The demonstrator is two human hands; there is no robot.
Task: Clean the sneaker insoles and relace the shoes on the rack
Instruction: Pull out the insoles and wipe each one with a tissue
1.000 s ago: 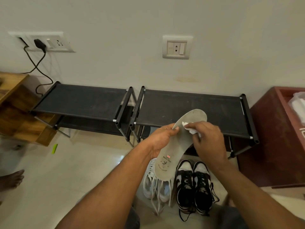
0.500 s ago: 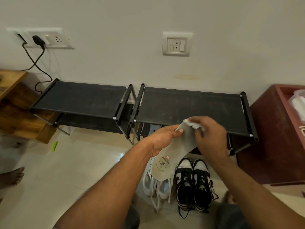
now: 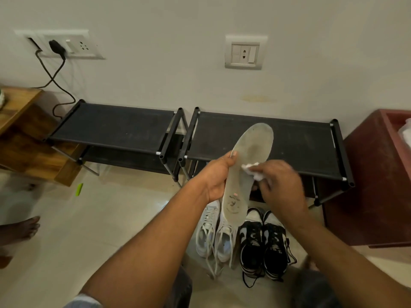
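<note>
My left hand [image 3: 216, 176] grips a grey insole [image 3: 249, 156] by its left edge and holds it upright over the shoes. My right hand [image 3: 281, 185] pinches a small white wipe [image 3: 252, 168] and presses it against the middle of the insole. On the floor below stand a pair of white sneakers [image 3: 213, 236] with loose laces and a pair of black-and-white sneakers [image 3: 263, 241]. Behind them are two low black shoe racks, the left rack [image 3: 115, 127] and the right rack [image 3: 295, 138], with bare top shelves.
A dark red cabinet [image 3: 373, 174] stands at the right, a wooden table [image 3: 20, 130] at the left. A charger cable [image 3: 55, 81] hangs from the wall socket. A person's bare foot [image 3: 20, 230] is on the floor at far left, near a small green object [image 3: 79, 189].
My right hand has slid the wipe from the toe end down to the middle of the insole, uncovering the toe. The left hand keeps its hold.
</note>
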